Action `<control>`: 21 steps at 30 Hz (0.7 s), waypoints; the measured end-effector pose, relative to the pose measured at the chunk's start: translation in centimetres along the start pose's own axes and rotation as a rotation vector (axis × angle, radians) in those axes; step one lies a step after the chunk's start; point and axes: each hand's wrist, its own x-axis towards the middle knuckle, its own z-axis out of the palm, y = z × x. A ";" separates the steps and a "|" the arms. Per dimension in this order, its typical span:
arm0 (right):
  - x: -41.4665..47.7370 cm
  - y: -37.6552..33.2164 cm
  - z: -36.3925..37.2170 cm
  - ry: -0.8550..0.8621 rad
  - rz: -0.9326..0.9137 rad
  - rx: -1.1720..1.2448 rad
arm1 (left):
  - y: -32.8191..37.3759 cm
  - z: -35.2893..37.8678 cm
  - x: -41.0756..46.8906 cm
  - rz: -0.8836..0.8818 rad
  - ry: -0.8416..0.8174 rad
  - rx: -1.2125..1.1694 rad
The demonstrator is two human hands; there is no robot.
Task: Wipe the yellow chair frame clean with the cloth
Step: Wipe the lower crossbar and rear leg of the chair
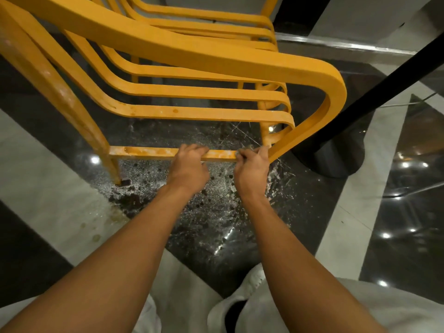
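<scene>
Mid-job: L hand (pixel 189 164) fingers curl round low bar (pixel 149 152), R hand (pixel 252 169) pinches cloth (pixel 239 153) on it; bar & leg (pixel 55 85) look stained.

No text, label, brand, number or sign was legible on the yellow chair frame (pixel 192 56) or on the floor (pixel 355 212).
</scene>
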 end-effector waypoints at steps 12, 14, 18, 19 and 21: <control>-0.4 -0.4 0.4 -0.062 -0.077 -0.040 | -0.5 -0.3 0.3 0.008 -0.016 -0.014; 0.2 0.1 0.1 -0.014 0.021 -0.038 | -0.3 -0.3 0.3 -0.009 -0.014 -0.033; 0.2 -1.3 0.9 -0.040 0.001 -0.073 | -0.4 -0.6 0.3 0.002 -0.019 -0.038; -0.1 -1.4 0.9 -0.069 -0.043 -0.065 | -0.4 -0.7 0.3 0.004 -0.023 -0.038; -0.2 -0.8 0.5 -0.074 -0.066 -0.048 | -0.3 -1.0 0.3 -0.001 -0.026 -0.048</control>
